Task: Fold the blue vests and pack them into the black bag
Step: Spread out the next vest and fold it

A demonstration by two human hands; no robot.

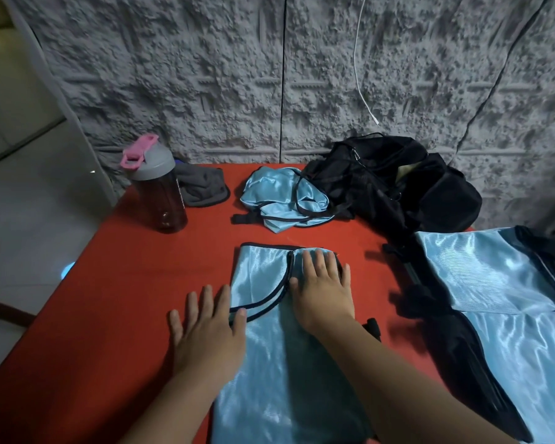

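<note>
A blue vest (266, 341) lies flat on the red table (116, 315), folded lengthwise; the right hand (322, 288) presses it near the neckline with fingers straight and spread, while the left hand (207, 328), also flat, rests at its left edge. To smooth well, sweep both palms outward to the hems before folding across; the black bag (398, 184) waits behind, a crumpled vest (282, 197) beside it.
</note>
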